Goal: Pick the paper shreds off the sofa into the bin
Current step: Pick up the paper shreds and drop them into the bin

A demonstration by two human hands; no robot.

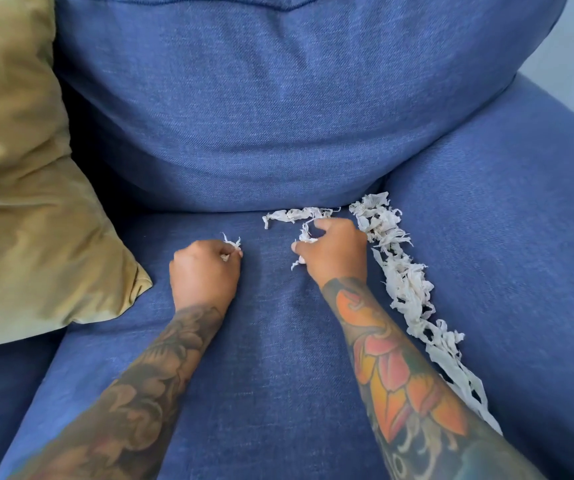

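White paper shreds lie in a long trail along the crease between the blue sofa seat and its right armrest. A shorter strip of shreds runs along the foot of the back cushion. My left hand rests on the seat, fist closed on a small tuft of shreds that pokes out by the thumb. My right hand sits by the trail's upper end, fingers curled around a clump of shreds. No bin is in view.
An olive-green throw pillow leans at the left of the seat. The blue back cushion bulges over the rear of the seat. The wide right armrest borders the shreds.
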